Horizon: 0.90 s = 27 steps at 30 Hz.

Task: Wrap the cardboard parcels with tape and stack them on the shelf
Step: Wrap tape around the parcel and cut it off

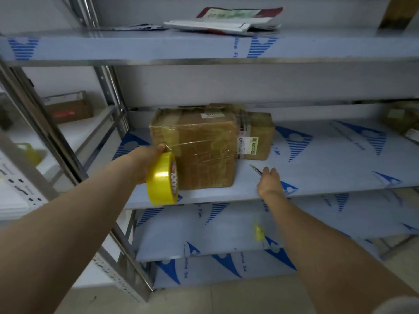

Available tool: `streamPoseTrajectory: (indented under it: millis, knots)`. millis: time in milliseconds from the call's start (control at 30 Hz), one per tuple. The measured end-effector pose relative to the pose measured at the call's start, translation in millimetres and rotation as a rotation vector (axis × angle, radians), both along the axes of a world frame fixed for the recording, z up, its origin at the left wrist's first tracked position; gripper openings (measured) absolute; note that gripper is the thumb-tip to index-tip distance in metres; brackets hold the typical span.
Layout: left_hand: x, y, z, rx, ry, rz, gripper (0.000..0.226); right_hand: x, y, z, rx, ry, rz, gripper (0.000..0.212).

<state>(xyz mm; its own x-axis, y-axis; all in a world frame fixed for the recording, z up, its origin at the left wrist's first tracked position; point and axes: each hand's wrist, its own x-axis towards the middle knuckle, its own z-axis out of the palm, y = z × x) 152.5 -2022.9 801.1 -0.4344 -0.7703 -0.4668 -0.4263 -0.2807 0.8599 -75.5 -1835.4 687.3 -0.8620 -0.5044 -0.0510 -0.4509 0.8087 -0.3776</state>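
Observation:
A big cardboard parcel (199, 146) wrapped in clear tape stands on the middle shelf (328, 168). A smaller taped parcel (257, 134) sits right behind it, touching. My left hand (145, 159) grips a yellow tape roll (162, 179) just left of the big parcel's front corner; a strip of tape runs from the roll to the box. My right hand (269, 181) reaches over the shelf edge and holds a thin blade or cutter (255, 169), whose tip points at the big parcel. How the fingers lie round it is hidden.
The upper shelf (136, 48) carries mail bags and papers (226, 21). Another box (401, 118) sits at the far right of the middle shelf. A steel upright (68, 155) stands at left, with a neighbouring rack holding a carton (68, 107). Lower shelves have a small yellow item (259, 232).

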Motion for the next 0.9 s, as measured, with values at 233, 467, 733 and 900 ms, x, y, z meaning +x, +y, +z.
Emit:
streamPoseTrajectory:
  millis: [233, 467, 733, 900]
  knots:
    - [-2, -7, -5, -0.04, -0.038, 0.019, 0.034, -19, 7, -13, 0.246, 0.043, 0.031, 0.027]
    - [-5, -7, -5, -0.048, -0.031, 0.064, 0.028, -10, 10, -12, -0.08, 0.016, -0.147, 0.025]
    - [5, 4, 6, 0.077, 0.138, -0.057, 0.026, 38, 9, 46, -0.944, 0.04, -0.229, 0.024]
    - [13, 1, 5, 0.086, 0.172, -0.101, 0.027, 88, -5, 87, -0.842, 0.059, 0.33, 0.018]
